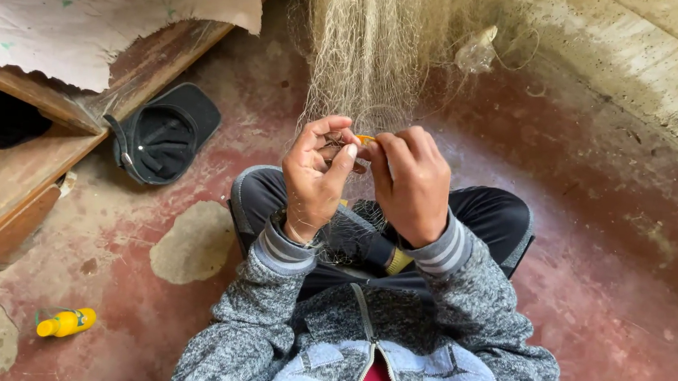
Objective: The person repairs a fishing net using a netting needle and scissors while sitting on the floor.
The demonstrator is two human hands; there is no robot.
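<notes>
Above the lap, left hand (314,177) and right hand (410,183) pinch one net (367,51).

Cap (166,134), yellow bottle (66,322) on floor (610,254)

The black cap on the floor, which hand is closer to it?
Left. The left hand pinches the fishing net on the side of the black cap, though apart from it. The right hand is farther, beyond the left.
</notes>
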